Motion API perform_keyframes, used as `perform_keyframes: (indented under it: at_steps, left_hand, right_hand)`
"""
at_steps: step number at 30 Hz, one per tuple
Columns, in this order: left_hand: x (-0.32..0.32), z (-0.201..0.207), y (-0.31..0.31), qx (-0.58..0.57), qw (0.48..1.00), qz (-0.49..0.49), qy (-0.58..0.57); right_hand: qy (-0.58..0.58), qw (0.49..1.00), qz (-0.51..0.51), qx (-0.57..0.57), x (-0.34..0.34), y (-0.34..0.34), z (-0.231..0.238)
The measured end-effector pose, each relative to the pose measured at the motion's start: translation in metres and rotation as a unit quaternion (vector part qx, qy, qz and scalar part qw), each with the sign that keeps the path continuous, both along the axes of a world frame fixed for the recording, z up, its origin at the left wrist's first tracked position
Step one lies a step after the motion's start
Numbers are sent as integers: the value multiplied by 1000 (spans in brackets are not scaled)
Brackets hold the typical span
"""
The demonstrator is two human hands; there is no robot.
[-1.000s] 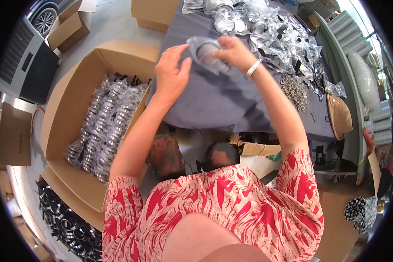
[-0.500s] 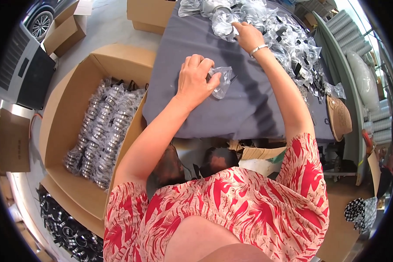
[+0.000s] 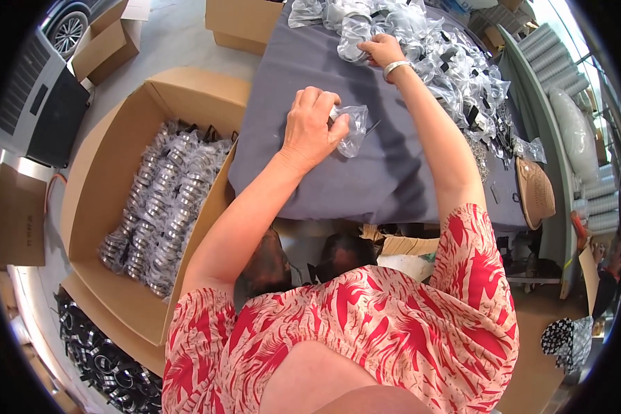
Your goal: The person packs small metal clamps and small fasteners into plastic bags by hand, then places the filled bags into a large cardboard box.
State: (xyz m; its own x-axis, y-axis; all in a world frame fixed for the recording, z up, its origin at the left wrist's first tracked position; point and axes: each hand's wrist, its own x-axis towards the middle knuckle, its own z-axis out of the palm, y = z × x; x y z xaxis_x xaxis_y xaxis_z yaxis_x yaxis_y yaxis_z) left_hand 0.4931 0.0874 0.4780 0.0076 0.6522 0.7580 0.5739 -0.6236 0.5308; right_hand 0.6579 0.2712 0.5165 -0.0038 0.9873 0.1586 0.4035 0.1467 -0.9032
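My left hand [image 3: 309, 127] rests over the grey cloth-covered table, its fingers curled round a clear plastic bag [image 3: 353, 132]. The bag's loose end sticks out past my thumb, and its contents are mostly hidden by the hand. A thin dark strip lies beside the bag. Farther off, my right arm stretches to the back of the table. There my right hand [image 3: 386, 52], with a metal bangle at the wrist, pinches a clear-bagged metal ring [image 3: 350, 43] at the near edge of a heap of similar bagged parts [image 3: 438, 65].
Left of the table stands an open cardboard box [image 3: 110, 179] with rows of bagged metal rings [image 3: 162, 200]. Black ring-shaped parts [image 3: 107, 355] lie at the lower left. A straw hat [image 3: 535, 193] hangs at the table's right edge, near a rack of rolls [image 3: 552, 58].
My right hand has shifted slightly left, its fingertips now on the bagged ring. My left hand keeps its hold on the plastic bag, nearly unmoved.
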Motion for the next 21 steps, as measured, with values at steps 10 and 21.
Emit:
perform_keyframes:
  at_steps: [10, 21]
  left_hand:
    - [-4, -1, -1, 1, 1000, 12, -14]
    - [-8, -2, -2, 14, 1000, 24, -13]
  right_hand:
    - [-548, 815, 185, 36, -44, -45, 50]
    - [-551, 717, 322, 281, -18, -72, 28]
